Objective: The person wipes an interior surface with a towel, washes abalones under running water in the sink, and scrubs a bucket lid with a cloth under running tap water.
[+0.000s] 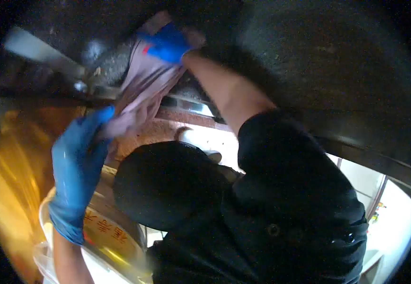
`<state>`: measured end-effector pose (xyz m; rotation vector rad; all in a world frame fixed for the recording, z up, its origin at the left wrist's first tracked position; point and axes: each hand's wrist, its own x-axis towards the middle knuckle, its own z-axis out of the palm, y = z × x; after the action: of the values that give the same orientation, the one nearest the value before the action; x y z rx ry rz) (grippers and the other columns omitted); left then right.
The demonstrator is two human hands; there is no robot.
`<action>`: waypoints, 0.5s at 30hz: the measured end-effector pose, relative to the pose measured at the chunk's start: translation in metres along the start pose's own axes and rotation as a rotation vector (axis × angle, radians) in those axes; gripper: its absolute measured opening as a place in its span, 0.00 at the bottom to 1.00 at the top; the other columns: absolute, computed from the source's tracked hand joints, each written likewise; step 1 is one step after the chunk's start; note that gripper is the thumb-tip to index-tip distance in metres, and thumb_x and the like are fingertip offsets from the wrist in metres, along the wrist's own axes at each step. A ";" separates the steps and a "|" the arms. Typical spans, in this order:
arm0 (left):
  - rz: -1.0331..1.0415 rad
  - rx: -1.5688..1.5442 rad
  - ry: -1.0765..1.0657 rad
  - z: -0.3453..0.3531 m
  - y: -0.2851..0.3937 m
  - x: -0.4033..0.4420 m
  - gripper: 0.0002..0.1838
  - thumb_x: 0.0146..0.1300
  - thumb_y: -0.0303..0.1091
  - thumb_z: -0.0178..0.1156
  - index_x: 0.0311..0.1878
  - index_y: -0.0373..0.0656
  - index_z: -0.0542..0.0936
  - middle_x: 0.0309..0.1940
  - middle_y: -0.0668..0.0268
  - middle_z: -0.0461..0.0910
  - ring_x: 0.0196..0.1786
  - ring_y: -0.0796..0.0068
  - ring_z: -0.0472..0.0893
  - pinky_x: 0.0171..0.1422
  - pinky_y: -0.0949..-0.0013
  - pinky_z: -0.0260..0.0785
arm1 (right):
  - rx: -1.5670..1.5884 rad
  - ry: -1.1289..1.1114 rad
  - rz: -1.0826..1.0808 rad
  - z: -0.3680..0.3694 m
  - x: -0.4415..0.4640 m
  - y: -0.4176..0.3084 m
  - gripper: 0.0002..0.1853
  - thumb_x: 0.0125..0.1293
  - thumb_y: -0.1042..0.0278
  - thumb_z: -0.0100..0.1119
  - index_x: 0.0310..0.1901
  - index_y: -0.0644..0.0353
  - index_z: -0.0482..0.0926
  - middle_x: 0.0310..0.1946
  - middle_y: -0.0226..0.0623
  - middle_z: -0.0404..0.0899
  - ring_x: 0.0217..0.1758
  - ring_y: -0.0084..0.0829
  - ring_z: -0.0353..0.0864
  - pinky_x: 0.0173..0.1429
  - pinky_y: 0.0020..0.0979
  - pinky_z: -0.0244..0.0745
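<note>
A wrinkled, pale pinkish cloth (146, 87) stretches diagonally between my gloved hands, against a dark, dirty surface. My right hand (167, 45), in a blue glove, is closed on its upper part, with the arm reaching up from a black sleeve. Lower at the left, my left hand (77, 156), also in a blue glove, has its fingers closed round the cloth's lower end. A small red spot shows beside the right glove. The cloth hides some of the fingertips.
A bucket (113, 232) with red characters stands below my left hand. Yellowish shiny sheeting (16, 175) lies at the left. A blurred metal strip (44, 52) is at upper left. Rounded black fabric (167, 184) covers the lower middle, and a dark beam (366, 154) crosses at right.
</note>
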<state>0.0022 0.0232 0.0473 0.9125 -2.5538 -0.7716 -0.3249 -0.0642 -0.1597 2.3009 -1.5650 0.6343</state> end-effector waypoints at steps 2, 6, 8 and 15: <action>0.012 -0.003 -0.027 0.022 0.000 0.041 0.21 0.53 0.23 0.61 0.52 0.46 0.81 0.42 0.52 0.81 0.42 0.49 0.81 0.46 0.62 0.75 | -0.113 -0.127 0.050 0.004 -0.017 0.028 0.26 0.61 0.48 0.57 0.61 0.43 0.75 0.58 0.45 0.76 0.62 0.50 0.73 0.65 0.47 0.67; -0.013 -0.074 -0.010 0.036 -0.010 0.089 0.19 0.58 0.27 0.58 0.55 0.45 0.80 0.45 0.55 0.83 0.46 0.61 0.83 0.51 0.65 0.74 | -0.263 -0.203 0.320 0.020 -0.077 0.147 0.28 0.62 0.45 0.54 0.61 0.47 0.75 0.56 0.46 0.77 0.59 0.50 0.76 0.63 0.47 0.69; -0.095 -0.265 -0.006 0.043 -0.010 0.104 0.20 0.61 0.27 0.55 0.58 0.41 0.78 0.51 0.60 0.82 0.54 0.72 0.81 0.61 0.68 0.70 | -0.394 -0.218 0.456 0.016 -0.094 0.167 0.28 0.62 0.43 0.53 0.61 0.49 0.74 0.55 0.47 0.78 0.58 0.50 0.77 0.62 0.47 0.70; -0.048 -0.325 0.193 0.059 -0.054 0.095 0.17 0.57 0.24 0.59 0.52 0.38 0.81 0.44 0.59 0.85 0.45 0.76 0.83 0.52 0.71 0.75 | -0.842 -0.278 0.912 0.059 -0.124 0.107 0.32 0.63 0.39 0.48 0.62 0.52 0.72 0.51 0.48 0.80 0.52 0.48 0.80 0.56 0.48 0.72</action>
<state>-0.0695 -0.0520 -0.0209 0.8946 -2.1662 -1.0218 -0.4520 -0.0317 -0.2752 1.0341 -2.3816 -0.2133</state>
